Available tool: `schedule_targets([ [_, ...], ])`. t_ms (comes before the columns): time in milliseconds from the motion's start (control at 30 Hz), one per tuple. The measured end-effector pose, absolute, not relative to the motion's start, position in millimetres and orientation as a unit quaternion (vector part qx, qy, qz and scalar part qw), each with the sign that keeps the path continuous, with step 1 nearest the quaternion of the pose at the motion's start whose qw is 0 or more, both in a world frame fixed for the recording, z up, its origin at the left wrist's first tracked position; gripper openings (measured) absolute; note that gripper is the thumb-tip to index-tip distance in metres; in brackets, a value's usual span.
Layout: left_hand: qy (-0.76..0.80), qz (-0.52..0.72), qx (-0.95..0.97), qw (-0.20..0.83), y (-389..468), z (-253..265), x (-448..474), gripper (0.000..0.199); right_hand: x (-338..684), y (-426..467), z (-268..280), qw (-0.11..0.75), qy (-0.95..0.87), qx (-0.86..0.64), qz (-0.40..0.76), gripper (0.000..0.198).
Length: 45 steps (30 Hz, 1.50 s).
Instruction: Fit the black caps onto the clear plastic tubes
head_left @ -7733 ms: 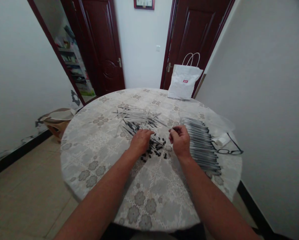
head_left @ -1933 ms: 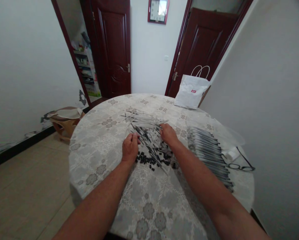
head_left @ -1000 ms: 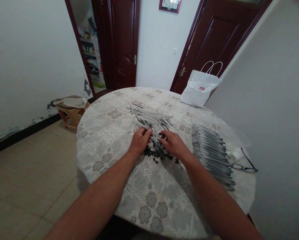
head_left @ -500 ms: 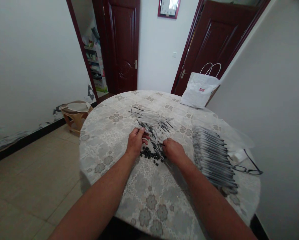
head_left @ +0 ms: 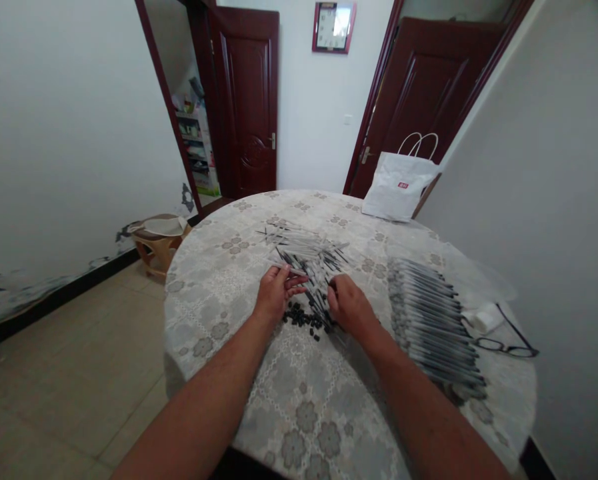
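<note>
My left hand [head_left: 273,292] pinches a pale, thin pen barrel [head_left: 297,271] between thumb and fingers, its other fingers partly stretched out. My right hand [head_left: 349,304] is closed, with its fingertips turned down beside the dark, slim pen parts [head_left: 319,301]; whatever it may hold is hidden. Small black plugs [head_left: 301,316] lie in a heap below and between the two hands. Beyond them spreads a loose pile of clear and black-ended pen pieces [head_left: 303,243].
A neat row of grey pens [head_left: 436,320] lies to the right on the flowered tablecloth [head_left: 299,400]. Past it are eyeglasses [head_left: 503,347] and a small white roll [head_left: 487,317]. A white paper bag [head_left: 401,187] stands at the back right, and a wooden stool [head_left: 159,248] beyond the table's left edge.
The view has tilted up slightly, so everything sits lower in the picture. My left hand's lower fingers have stretched out more; both hands stay near the same pieces.
</note>
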<state>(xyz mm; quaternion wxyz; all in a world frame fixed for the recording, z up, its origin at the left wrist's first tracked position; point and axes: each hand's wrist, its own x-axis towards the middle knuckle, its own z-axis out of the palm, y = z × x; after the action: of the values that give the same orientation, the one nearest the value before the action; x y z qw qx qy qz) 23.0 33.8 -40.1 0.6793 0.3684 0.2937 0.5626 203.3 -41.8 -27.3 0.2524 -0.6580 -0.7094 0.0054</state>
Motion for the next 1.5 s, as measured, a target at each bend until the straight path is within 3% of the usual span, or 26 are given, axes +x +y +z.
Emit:
schedule_targets([
  [167,0.272,0.533,0.352,0.720,27.2,-33.6,23.7,0.031,197.6,-43.6,-23.3,0.564,-0.541,-0.569,0.256,0.017],
  [300,0.253,0.519,0.342,0.742,26.9,-34.5,23.1,0.030,188.1,-40.9,-24.4,0.673,-0.468,-0.463,0.338,0.022],
  [533,0.231,0.494,0.337,0.768,26.1,-37.2,24.6,0.030,181.7,-42.5,-27.0,0.686,-0.470,-0.439,0.341,0.017],
  [800,0.208,0.488,0.326,0.783,23.5,-36.7,25.6,0.029,185.2,-45.2,-31.5,0.635,-0.546,-0.491,0.239,0.018],
  [967,0.198,0.484,0.330,0.786,21.7,-37.5,26.8,0.031,182.9,-45.6,-31.4,0.615,-0.530,-0.498,0.306,0.025],
  [1200,0.209,0.526,0.313,0.763,23.8,-35.9,27.0,0.034,189.2,-43.9,-35.5,0.712,-0.435,-0.433,0.342,0.042],
  [1500,0.173,0.390,0.391,0.815,5.8,-34.9,38.2,0.031,181.9,-51.0,-35.0,0.573,-0.586,-0.472,0.326,0.052],
])
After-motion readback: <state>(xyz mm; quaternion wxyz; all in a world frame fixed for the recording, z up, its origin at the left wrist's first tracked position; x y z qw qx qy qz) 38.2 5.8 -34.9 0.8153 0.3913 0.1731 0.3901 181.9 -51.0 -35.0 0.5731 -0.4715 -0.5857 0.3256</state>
